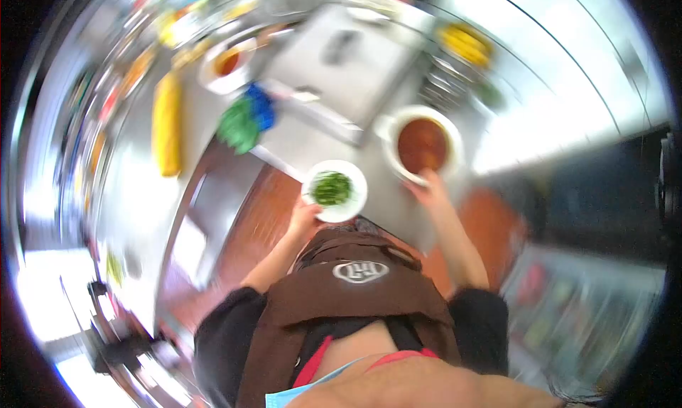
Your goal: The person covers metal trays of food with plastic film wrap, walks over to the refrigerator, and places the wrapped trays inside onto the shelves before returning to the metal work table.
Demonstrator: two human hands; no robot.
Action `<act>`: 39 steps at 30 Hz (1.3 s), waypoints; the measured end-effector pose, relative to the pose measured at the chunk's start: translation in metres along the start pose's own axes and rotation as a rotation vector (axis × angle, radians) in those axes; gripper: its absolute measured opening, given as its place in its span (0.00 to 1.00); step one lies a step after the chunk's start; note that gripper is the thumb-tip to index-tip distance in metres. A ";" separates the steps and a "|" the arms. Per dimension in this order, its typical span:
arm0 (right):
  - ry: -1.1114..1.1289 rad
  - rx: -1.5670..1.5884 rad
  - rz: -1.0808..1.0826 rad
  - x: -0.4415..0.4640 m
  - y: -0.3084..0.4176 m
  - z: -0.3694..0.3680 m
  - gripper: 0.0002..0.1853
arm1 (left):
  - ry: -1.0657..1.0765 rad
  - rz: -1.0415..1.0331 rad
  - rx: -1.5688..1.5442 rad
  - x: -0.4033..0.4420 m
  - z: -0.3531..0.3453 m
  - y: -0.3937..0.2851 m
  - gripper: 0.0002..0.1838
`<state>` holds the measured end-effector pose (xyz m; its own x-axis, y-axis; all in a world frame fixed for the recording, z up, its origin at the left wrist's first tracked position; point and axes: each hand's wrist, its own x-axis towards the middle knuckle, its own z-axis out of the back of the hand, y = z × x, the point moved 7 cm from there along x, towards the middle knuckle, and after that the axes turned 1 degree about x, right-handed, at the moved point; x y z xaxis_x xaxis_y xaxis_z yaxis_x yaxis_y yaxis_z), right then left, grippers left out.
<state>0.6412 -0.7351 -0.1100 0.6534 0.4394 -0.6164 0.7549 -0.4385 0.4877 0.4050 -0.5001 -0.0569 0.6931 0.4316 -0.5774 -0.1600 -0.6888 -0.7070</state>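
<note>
My left hand [305, 215] is closed on the near-left rim of a small white bowl [359, 188], held in front of my apron. Chopped green herbs [332, 188] lie in it. On the right, a larger white pot [389, 152] with a stub on its left side holds red-brown liquid [422, 144]. My right hand [429, 189] is closed at the pot's near rim, fingertips over the edge. A paler orange patch shows in the liquid by the fingertips; blur hides whether it is a utensil.
A steel counter [376, 173] runs ahead, with a large steel-topped unit [341, 60] behind. Left of it are a green and blue bundle [245, 120], a white container with orange contents [227, 63] and a long yellow object [167, 124]. Yellow items [465, 44] stand at the back right.
</note>
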 end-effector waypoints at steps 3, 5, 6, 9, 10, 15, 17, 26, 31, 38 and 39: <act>-0.036 -0.119 -0.019 -0.028 -0.001 0.013 0.21 | -0.048 -0.046 -0.049 -0.005 0.063 0.003 0.36; -0.088 -0.148 -0.114 -0.046 -0.014 0.004 0.20 | -0.179 -0.042 -0.106 -0.032 0.085 -0.027 0.37; 0.132 -0.647 0.080 -0.056 -0.017 -0.009 0.14 | -0.196 -0.082 -0.161 -0.041 0.102 -0.036 0.37; 0.311 -0.855 0.200 -0.096 -0.032 -0.013 0.24 | -0.253 -0.171 -0.253 -0.066 0.165 -0.060 0.38; 0.350 -1.052 0.065 -0.144 -0.051 -0.081 0.25 | -0.324 -0.145 -0.294 -0.079 0.186 -0.069 0.38; 0.101 -0.765 -0.144 -0.160 -0.165 -0.160 0.09 | -0.602 -0.287 -0.282 -0.128 0.306 -0.120 0.37; 0.098 -0.612 -0.158 -0.175 -0.202 -0.195 0.10 | -0.657 -0.379 -0.325 -0.149 0.363 -0.137 0.36; 0.224 -0.680 -0.522 -0.100 -0.350 -0.353 0.18 | -0.881 -0.575 -0.490 -0.180 0.565 -0.174 0.31; 0.442 -0.886 -0.689 -0.058 -0.456 -0.477 0.18 | -1.026 -0.626 -0.637 -0.179 0.632 -0.196 0.34; 0.785 -1.050 -0.870 -0.022 -0.598 -0.621 0.21 | -1.078 -0.663 -0.730 -0.187 0.690 -0.224 0.31; 0.819 -1.068 -0.899 -0.018 -0.615 -0.634 0.21 | -1.109 -0.661 -0.771 -0.187 0.696 -0.226 0.31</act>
<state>0.2003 0.0237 -0.0069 -0.4093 0.6715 -0.6177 0.3535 0.7409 0.5711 -0.1775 -0.0198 -0.0730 -0.4347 0.7448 -0.5063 0.6036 -0.1763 -0.7776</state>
